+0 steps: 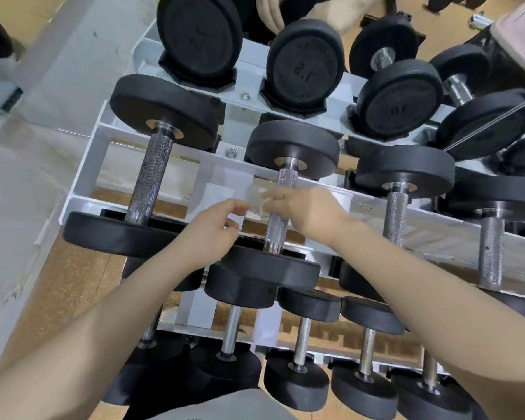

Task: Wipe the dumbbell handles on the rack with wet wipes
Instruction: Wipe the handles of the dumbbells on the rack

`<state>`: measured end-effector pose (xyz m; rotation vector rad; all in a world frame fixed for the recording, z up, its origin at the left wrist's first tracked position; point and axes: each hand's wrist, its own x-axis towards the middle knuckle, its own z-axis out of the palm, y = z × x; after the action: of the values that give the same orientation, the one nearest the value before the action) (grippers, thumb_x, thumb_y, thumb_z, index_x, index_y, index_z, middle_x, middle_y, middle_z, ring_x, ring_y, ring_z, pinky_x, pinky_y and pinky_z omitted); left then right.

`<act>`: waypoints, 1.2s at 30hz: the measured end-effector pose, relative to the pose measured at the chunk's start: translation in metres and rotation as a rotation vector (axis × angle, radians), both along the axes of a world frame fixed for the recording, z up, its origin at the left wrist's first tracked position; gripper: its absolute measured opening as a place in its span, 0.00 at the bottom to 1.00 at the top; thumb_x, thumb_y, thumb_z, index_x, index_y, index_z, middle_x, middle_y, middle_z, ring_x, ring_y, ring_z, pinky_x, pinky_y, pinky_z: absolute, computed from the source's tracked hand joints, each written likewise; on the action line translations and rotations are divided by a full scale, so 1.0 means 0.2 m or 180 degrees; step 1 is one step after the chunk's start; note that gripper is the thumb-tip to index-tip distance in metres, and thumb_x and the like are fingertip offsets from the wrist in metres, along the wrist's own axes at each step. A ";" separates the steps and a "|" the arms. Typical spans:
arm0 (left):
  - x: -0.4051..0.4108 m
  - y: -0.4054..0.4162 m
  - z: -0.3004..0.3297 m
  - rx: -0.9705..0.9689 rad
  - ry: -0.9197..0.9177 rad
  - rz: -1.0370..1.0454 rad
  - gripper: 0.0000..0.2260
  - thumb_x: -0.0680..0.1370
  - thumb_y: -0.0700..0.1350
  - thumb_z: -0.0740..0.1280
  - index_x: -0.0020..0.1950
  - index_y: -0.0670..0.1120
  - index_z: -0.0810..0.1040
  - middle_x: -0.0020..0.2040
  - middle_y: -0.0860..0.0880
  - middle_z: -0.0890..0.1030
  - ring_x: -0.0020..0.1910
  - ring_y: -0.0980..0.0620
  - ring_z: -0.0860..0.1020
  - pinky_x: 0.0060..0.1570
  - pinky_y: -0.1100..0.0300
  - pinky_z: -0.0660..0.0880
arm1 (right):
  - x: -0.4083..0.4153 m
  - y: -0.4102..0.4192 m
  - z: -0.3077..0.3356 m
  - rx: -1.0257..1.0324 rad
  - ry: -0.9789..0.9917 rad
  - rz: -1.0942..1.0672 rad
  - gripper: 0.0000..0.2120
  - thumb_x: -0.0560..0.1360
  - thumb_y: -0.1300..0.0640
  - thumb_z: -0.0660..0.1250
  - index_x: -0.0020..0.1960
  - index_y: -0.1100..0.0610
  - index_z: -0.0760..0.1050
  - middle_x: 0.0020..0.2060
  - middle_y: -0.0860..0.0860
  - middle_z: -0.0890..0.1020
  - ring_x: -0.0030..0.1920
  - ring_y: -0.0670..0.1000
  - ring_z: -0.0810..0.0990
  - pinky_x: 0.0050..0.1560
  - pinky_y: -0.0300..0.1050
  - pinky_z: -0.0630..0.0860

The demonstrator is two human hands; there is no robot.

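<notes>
A white metal rack (pixel 82 165) carries rows of black dumbbells with knurled steel handles. On the middle tier, my left hand (pixel 215 227) and my right hand (pixel 308 209) both pinch a thin, translucent wet wipe (pixel 256 197) stretched between them. The wipe sits just left of the middle dumbbell's handle (pixel 281 207), and my right hand's fingers lie across that handle. A larger dumbbell's handle (pixel 150 180) stands to the left, another handle (pixel 396 213) to the right.
The top tier holds dumbbells end-on, marked 7.5 (pixel 305 66) and 10 (pixel 399 98). Smaller dumbbells (pixel 297 380) fill the lowest tier near my body. Another person's hand (pixel 270 13) shows at the top edge. A pale wall (pixel 43 86) runs along the left.
</notes>
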<state>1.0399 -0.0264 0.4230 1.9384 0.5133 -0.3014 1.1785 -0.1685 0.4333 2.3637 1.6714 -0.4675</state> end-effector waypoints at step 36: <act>0.01 -0.13 -0.03 -0.0614 -0.0116 -0.0232 0.40 0.70 0.53 0.69 0.76 0.53 0.51 0.69 0.58 0.68 0.65 0.62 0.69 0.66 0.63 0.62 | 0.08 -0.22 -0.11 0.0916 -0.0113 0.0413 0.42 0.63 0.76 0.68 0.71 0.49 0.66 0.71 0.46 0.66 0.29 0.52 0.75 0.20 0.47 0.74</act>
<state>1.0417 -0.0525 0.4175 1.7741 0.3760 -0.3489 1.1943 -0.2119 0.4118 2.4146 1.9759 -0.1698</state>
